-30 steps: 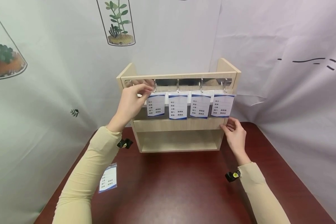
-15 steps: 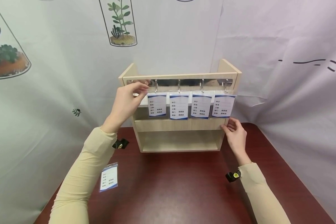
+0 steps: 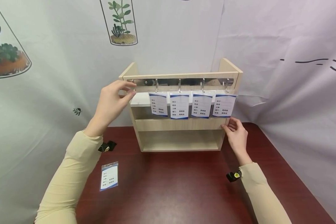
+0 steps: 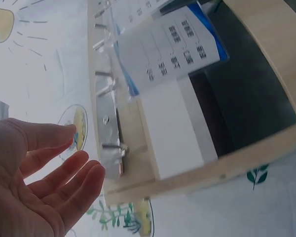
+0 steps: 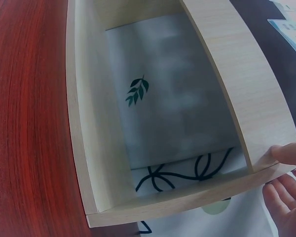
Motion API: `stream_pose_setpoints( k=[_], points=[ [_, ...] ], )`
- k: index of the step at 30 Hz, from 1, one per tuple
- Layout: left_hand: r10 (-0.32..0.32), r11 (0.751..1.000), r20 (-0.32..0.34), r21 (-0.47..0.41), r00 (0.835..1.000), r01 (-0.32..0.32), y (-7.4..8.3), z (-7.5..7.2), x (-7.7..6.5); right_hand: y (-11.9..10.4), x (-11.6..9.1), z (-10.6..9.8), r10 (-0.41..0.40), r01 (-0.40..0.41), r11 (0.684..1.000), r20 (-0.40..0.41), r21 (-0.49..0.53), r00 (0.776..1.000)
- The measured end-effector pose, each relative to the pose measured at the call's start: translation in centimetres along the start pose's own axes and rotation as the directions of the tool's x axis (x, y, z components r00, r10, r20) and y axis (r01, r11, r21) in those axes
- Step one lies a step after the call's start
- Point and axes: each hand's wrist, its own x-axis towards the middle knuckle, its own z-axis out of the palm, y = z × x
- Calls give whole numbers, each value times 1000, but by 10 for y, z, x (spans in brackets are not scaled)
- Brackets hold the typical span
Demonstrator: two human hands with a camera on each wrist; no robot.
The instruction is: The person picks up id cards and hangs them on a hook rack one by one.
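Note:
Several ID card holders with white cards and blue corners hang in a row on metal hooks along a pale wooden shelf unit point(image 3: 182, 125); the leftmost hanging card point(image 3: 159, 105) is also large in the left wrist view. My left hand point(image 3: 114, 99) is in front of the bare end hook point(image 4: 113, 147), fingers loosely bent and nothing between them. In the left wrist view, the left hand point(image 4: 44, 173) is apart from the hook. Low on the unit's right side, my right hand point(image 3: 236, 135) grips the edge, thumb on the front and fingers on the outer side.
One more card holder point(image 3: 109, 176) lies flat on the dark red table point(image 3: 168, 186), left of the unit. A white curtain point(image 3: 179, 37) with printed plants stands close behind and at both sides. The unit's lower compartment point(image 3: 180, 141) faces forward.
My left hand has moved left, away from the leftmost hanging card, to in front of the end hook. The right hand keeps its hold on the unit's side.

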Motion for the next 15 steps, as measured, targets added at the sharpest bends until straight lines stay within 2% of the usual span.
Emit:
stream_pose_setpoints(
  k=[15],
  points=[
    [-23,996,49,85,999,19,-25,-44,-25,1,0,1,-9,9,1000,-1,3,1000]
  ],
)
